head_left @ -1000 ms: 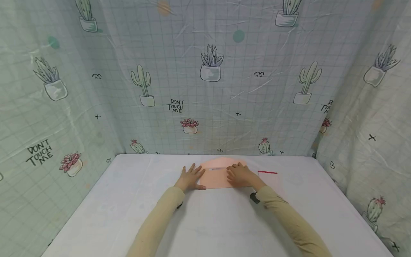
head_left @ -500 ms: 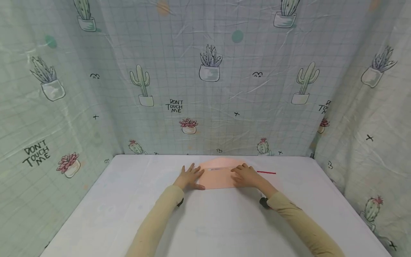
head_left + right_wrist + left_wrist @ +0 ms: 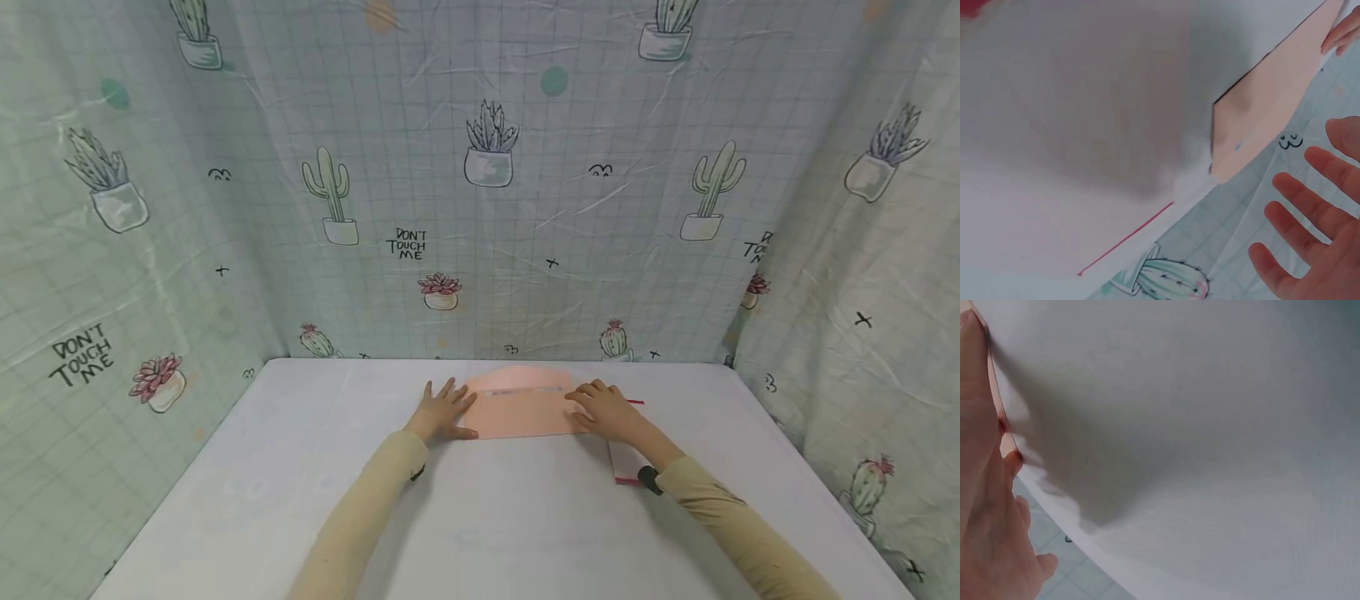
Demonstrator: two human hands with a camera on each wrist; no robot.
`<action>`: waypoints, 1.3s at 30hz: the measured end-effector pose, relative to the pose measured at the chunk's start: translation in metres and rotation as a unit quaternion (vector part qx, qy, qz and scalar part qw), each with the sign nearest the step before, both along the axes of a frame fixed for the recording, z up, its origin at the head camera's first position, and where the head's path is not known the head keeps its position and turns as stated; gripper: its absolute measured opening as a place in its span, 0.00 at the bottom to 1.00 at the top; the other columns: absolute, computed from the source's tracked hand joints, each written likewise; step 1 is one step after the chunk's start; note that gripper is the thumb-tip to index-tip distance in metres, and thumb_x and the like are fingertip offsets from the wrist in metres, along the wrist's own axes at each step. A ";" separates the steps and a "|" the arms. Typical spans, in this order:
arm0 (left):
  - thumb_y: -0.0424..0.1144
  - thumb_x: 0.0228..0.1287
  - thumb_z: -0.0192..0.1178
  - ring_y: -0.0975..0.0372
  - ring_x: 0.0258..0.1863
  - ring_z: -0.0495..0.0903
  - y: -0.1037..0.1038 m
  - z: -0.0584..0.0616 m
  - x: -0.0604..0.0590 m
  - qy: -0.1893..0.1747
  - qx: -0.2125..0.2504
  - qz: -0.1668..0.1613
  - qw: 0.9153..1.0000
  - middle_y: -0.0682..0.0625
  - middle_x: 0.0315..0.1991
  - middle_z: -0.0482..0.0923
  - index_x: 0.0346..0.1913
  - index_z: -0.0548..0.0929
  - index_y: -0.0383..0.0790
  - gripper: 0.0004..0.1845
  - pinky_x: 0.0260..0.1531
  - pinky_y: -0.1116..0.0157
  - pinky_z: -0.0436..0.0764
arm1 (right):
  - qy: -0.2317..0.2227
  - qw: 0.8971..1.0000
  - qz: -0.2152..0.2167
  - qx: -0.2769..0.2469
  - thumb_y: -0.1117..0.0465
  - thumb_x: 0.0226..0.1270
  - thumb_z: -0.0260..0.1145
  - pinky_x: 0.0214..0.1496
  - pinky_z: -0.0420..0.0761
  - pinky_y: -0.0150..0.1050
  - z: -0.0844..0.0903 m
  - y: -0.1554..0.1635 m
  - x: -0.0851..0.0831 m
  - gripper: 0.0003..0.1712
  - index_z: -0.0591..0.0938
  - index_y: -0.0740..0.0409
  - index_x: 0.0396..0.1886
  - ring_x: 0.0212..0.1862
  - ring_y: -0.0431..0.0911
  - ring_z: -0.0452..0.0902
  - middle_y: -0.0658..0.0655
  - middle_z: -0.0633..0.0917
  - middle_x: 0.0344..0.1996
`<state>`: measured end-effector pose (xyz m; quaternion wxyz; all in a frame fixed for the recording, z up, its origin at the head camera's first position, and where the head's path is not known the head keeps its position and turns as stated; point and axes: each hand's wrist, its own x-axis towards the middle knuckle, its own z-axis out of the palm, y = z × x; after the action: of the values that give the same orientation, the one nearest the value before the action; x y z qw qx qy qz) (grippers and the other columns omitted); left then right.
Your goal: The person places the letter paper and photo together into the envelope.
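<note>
Now both your hands rest flat at the ends of the pink envelope [image 3: 521,412], well apart from each other.

Your left hand [image 3: 442,412] lies with fingers straight and spread on the bench [image 3: 315,500], its fingertips touching the envelope's left edge. Your right hand [image 3: 609,410] lies open, fingers straight, on the envelope's right end. The envelope sits flat at the far middle of the bench, close to the cactus-print curtain [image 3: 480,183], flap pointing away from you. A clear bag with a red strip [image 3: 625,464] lies just right of the envelope, partly under your right wrist.
</note>
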<state>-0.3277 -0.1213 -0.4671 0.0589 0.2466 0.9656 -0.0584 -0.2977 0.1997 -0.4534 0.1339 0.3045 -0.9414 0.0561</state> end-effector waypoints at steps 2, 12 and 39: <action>0.68 0.52 0.48 0.50 0.70 0.45 0.000 0.000 0.001 0.003 0.004 -0.004 1.000 0.48 0.70 0.52 0.68 0.55 0.48 0.44 0.63 0.40 0.47 | 0.001 1.000 -0.005 0.007 0.56 0.60 0.60 0.43 0.71 0.55 0.000 0.006 0.001 0.19 0.77 0.56 0.51 0.48 0.53 0.70 0.56 0.79 0.46; 0.70 0.53 0.43 0.51 0.70 0.46 -0.004 -0.006 -0.001 0.035 -0.021 -0.020 0.999 0.49 0.70 0.51 0.69 0.54 0.49 0.44 0.64 0.42 0.48 | 0.025 0.999 -0.030 0.024 0.55 0.58 0.62 0.43 0.71 0.53 -0.002 0.029 0.003 0.19 0.77 0.56 0.49 0.47 0.52 0.70 0.56 0.79 0.43; 0.70 0.53 0.42 0.50 0.70 0.47 -0.004 -0.005 0.001 0.039 -0.022 -0.025 0.999 0.48 0.70 0.51 0.68 0.54 0.48 0.44 0.63 0.41 0.49 | 0.058 0.989 -0.051 0.129 0.43 0.58 0.58 0.44 0.71 0.55 -0.025 0.068 -0.026 0.28 0.76 0.59 0.49 0.46 0.54 0.70 0.57 0.79 0.43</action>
<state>-0.3269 -0.1249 -0.4717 0.0253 0.2670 0.9590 -0.0910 -0.3232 0.2676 -0.4780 0.1504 0.2734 -0.9457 -0.0908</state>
